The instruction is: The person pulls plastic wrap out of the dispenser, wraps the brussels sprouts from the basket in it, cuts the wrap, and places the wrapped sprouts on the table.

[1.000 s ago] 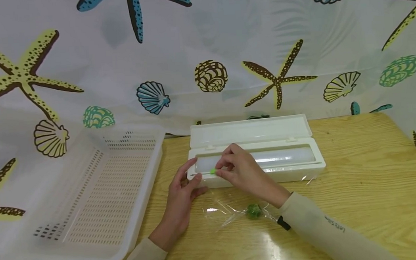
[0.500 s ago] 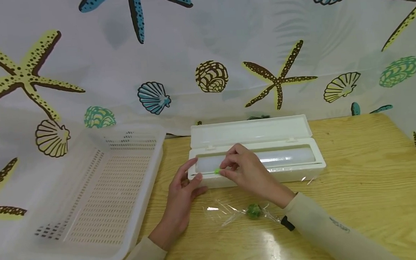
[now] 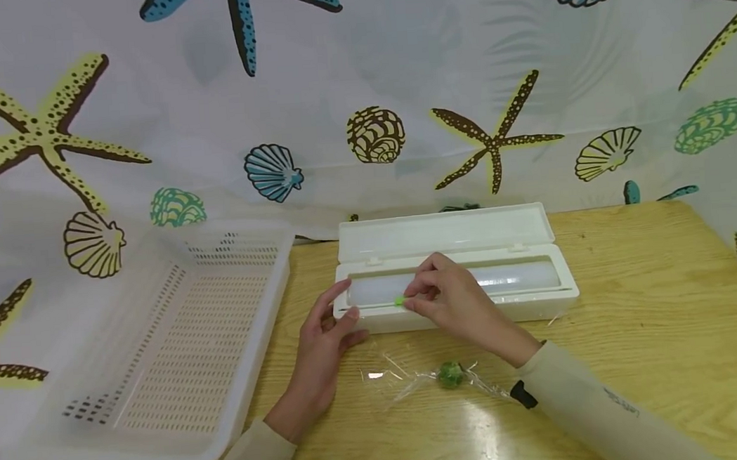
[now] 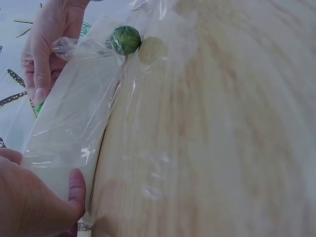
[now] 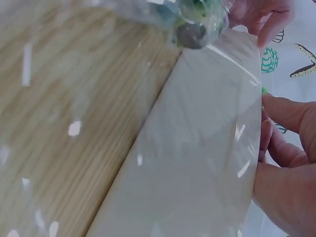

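Note:
A white cling film dispenser (image 3: 462,314) lies on the table with its lid tipped back, and a roll of cling film (image 3: 517,277) shows inside. My left hand (image 3: 318,356) holds the dispenser's left end, thumb on the front and index finger on top. Between thumb and index finger, my right hand (image 3: 458,302) pinches a small green slider cutter (image 3: 399,301) on the front track. Clear film hangs down the front, wrinkled in the left wrist view. In front lies a round green vegetable (image 3: 450,375) in twisted film; its kind is hard to tell.
To the left stands a large white perforated plastic basket (image 3: 251,378), close to the left forearm. The wooden table (image 3: 654,339) extends to the right. Behind the dispenser hangs a white cloth (image 3: 309,86) with a sea-shell print.
My right hand has moved to the right along the front track with the slider cutter pinched in its fingers. The left hand has stayed at the dispenser's left end.

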Demonstrator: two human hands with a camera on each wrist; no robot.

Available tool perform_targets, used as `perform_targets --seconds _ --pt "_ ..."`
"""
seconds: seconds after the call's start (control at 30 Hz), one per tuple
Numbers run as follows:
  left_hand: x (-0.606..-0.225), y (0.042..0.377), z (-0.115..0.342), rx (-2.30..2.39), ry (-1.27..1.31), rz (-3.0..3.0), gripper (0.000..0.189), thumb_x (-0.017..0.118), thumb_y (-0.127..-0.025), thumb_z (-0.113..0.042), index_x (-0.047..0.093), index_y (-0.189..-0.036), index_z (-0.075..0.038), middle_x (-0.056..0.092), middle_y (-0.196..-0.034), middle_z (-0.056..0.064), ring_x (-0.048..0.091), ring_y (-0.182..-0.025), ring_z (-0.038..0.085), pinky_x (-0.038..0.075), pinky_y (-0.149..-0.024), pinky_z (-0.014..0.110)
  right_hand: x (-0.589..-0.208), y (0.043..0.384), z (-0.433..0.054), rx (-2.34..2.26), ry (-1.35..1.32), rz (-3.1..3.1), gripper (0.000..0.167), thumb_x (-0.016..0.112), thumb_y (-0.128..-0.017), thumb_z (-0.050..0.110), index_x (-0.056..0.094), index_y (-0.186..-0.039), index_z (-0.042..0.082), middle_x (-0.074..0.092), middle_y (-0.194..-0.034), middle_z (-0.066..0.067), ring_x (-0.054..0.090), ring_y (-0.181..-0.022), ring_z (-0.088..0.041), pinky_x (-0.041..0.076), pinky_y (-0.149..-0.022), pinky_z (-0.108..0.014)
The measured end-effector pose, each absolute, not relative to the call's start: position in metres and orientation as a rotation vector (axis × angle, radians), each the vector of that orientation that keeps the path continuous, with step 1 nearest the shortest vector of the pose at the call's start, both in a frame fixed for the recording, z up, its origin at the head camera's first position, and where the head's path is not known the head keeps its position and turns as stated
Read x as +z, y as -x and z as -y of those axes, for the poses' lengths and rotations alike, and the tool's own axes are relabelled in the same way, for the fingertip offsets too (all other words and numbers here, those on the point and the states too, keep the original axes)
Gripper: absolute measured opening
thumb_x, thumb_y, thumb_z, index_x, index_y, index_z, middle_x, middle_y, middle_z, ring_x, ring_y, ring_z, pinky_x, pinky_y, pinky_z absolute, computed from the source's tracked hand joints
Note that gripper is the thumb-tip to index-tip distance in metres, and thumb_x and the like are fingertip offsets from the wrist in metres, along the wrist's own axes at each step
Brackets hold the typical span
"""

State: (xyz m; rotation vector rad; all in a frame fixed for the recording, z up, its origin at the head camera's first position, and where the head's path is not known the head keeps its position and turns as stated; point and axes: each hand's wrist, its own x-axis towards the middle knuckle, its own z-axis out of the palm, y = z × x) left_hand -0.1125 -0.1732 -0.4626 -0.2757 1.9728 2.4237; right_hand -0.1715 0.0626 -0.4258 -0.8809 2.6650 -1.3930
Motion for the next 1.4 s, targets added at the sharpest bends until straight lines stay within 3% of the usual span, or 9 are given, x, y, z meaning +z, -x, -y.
perform_targets --seconds 0.23,0.47,0.97,1.4 --pt "-0.462 0.110 0.179 2.441 0.286 -1.964 0.053 0.063 -0.110 -0.001 0.057 -0.159 -0.018 0.025 -0.100 0.001 0.059 -0.119 0.023 0.061 -0.097 0.043 -0.426 0.172 -0.082 -1.411 0.824 -2.665 0.006 0.086 -0.097 0.008 0.081 -0.093 0.010 0.061 -0.105 -0.002 0.061 -0.084 -0.014 0.054 -0.072 -0.029" --pt "-0.464 0.111 0.182 2.441 0.285 -1.971 0.054 0.063 -0.110 0.000 0.056 -0.159 -0.019 0.024 -0.100 0.002 0.059 -0.118 0.023 0.062 -0.096 0.042 -0.429 0.173 -0.091 -1.418 0.847 -2.680 0.006 0.086 -0.096 0.007 0.080 -0.094 0.009 0.061 -0.105 -0.002 0.062 -0.082 -0.013 0.054 -0.070 -0.029" --pt "-0.460 0.113 0.178 2.431 0.282 -1.968 0.051 0.063 -0.110 -0.002 0.056 -0.159 -0.014 0.024 -0.101 0.002 0.061 -0.097 0.016 0.062 -0.094 0.039 -0.429 0.173 -0.107 -1.402 0.853 -2.703 0.007 0.085 -0.096 0.005 0.079 -0.094 0.009 0.062 -0.103 -0.002 0.062 -0.088 -0.014 0.058 -0.079 -0.030" --pt "-0.462 0.115 0.170 2.437 0.253 -1.974 0.052 0.062 -0.110 -0.001 0.056 -0.159 -0.014 0.032 -0.103 0.002 0.065 -0.099 0.018 0.062 -0.094 0.041 -0.427 0.171 -0.127 -1.354 0.868 -2.740 0.007 0.083 -0.098 0.007 0.078 -0.094 0.010 0.061 -0.105 -0.002 0.061 -0.088 -0.014 0.055 -0.077 -0.029"
